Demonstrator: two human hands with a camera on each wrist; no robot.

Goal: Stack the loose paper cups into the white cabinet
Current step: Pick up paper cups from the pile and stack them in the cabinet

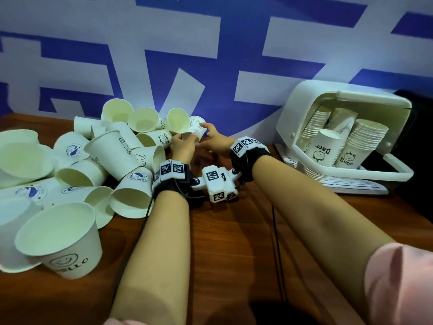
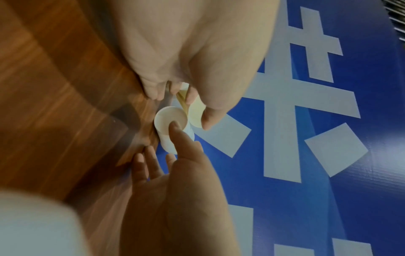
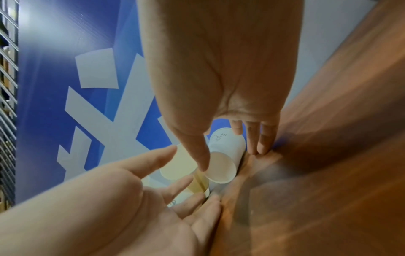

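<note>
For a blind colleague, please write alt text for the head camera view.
Both hands, left hand and right hand, reach to small paper cups at a loose cup pile on a wooden table. At right, an open white cabinet holds stacked cups.

I see a table [image 1: 234, 231] running up to a wall panel [image 1: 210, 55] behind it. On its left side lies a heap of loose paper cups [image 1: 93, 165], most tipped on their sides. At the far right stands the cabinet [image 1: 339, 137], with stacks of cups [image 1: 365, 141] inside. My left hand [image 1: 181, 144] and right hand [image 1: 214, 139] meet at the heap's far right edge, on one small cup [image 1: 195, 127] near the wall.
</note>
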